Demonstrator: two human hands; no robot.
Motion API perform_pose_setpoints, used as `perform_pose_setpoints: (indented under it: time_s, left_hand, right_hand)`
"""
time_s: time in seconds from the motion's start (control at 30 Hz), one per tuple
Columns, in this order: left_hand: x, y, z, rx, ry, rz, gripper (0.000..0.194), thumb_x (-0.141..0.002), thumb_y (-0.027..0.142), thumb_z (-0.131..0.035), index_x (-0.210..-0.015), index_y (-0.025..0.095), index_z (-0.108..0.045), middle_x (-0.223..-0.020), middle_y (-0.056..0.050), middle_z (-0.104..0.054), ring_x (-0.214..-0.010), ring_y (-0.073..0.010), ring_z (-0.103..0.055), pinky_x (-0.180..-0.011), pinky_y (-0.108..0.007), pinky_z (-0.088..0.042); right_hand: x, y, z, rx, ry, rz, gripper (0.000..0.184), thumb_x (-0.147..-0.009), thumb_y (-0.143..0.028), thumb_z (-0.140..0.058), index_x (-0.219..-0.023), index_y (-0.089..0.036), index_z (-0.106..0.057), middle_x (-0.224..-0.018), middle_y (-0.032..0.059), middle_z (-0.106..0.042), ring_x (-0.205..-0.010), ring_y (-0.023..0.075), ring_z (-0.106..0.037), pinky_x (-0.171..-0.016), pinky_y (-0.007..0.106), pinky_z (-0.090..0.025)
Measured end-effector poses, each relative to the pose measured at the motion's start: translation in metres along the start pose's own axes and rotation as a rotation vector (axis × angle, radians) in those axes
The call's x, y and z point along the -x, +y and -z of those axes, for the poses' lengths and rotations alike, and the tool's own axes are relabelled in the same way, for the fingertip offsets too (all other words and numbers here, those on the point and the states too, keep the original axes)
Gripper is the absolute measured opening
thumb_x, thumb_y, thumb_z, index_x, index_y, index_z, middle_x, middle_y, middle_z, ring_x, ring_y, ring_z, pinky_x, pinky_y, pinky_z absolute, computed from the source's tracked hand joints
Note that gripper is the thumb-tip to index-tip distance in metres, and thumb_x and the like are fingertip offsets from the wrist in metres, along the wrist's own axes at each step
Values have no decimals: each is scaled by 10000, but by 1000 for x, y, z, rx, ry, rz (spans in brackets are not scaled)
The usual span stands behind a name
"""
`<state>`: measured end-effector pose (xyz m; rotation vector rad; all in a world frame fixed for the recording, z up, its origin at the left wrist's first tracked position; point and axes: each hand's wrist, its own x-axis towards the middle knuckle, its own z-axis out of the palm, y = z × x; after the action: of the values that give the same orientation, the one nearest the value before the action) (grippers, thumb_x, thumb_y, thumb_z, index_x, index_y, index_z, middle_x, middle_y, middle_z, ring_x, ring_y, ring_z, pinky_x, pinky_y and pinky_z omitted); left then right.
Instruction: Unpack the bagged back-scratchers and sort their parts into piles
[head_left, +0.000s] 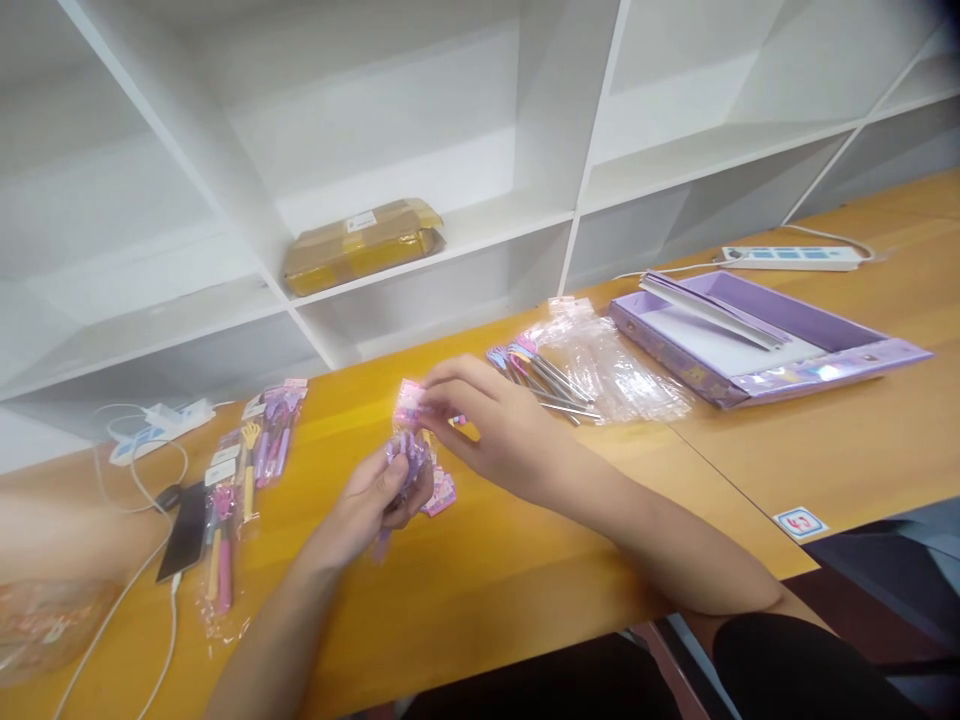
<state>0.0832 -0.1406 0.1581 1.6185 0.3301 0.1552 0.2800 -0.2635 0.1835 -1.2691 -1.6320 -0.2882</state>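
My left hand is closed around a purple piece in clear plastic wrap, which looks like a hand-shaped back scratcher head; the fingers hide much of it. My right hand is just above, its thumb and fingertips pinched at the pink header card of the packaging. Behind the hands, another pink card lies on the table. Right of my right hand are loose metal rods with coloured ends, beside a pile of clear plastic bags.
Bagged scratchers with yellow, purple and pink parts lie at left, near a black phone on a cable. A purple open box and a power strip are at right. A taped carton sits on the white shelf.
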Motion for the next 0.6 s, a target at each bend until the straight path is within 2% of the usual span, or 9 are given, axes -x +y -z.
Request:
perform_pose_setpoints:
  time_s: [0.1, 0.17, 0.27, 0.33, 0.43, 0.53, 0.6]
  left_hand:
    - [1, -3, -2, -31, 18, -45, 564, -1065, 738, -440, -879, 210, -512, -633, 65, -376, -470, -71, -223, -366, -191, -287]
    - [0, -5, -2, -32, 24, -66, 537, -1070, 719, -457, -913, 208, -512, -650, 62, -393, -490, -70, -236, -393, -191, -244]
    - [-1, -7, 1, -18, 6, -42, 534, -1063, 725, -472, -961, 203, -521, -663, 66, -408, -484, -58, -219, -412, -201, -181]
    - [-1, -6, 4, -7, -11, -10, 559, -1052, 747, -473, -973, 196, -532, -671, 63, -429, -474, -50, -208, -411, -206, -165]
    - [-1, -3, 8, 7, -2, 38, 580, -1030, 776, -486, -1036, 200, -548, -684, 64, -454, -463, -54, -211, -388, -205, -193]
    - [-2, 0, 11, 12, 15, 44, 554, -1024, 761, -525, -1061, 209, -546, -690, 69, -448, -472, -57, -209, -390, -199, -174]
    - [-5, 2, 11, 23, -4, 12, 525, -1031, 731, -548, -1036, 206, -548, -684, 67, -443, -486, -57, -201, -415, -198, -149]
  right_hand:
    - [5, -1, -7, 134, 18, 14, 98, -1097, -173, -558, -1044, -186, -639, -1188, 125, -721, -961, 208, -720, -798, 360, -619]
    - [5, 2, -8, 166, 45, 20, 117, -1070, -147, -550, -994, -196, -623, -1142, 109, -726, -956, 207, -719, -773, 341, -610]
    - [0, 12, -3, 96, 165, 8, 137, -980, -84, -593, -944, -216, -590, -1021, 55, -702, -909, 172, -699, -737, 282, -604]
    - [-4, 20, 5, -7, 207, -59, 144, -955, -85, -626, -953, -220, -576, -942, 18, -679, -840, 143, -686, -699, 250, -596]
    - [-10, 30, 18, -163, 113, -154, 58, -1039, -164, -586, -1040, -222, -590, -900, -5, -672, -737, 113, -664, -643, 242, -564]
    - [-13, 36, 25, -198, -5, -90, 224, -1092, -148, -452, -1047, -224, -658, -973, 27, -671, -788, 126, -656, -688, 280, -558]
    - [-14, 38, 26, -224, -84, -83, 267, -1086, -135, -451, -1041, -231, -696, -1047, 42, -661, -841, 137, -649, -726, 300, -563]
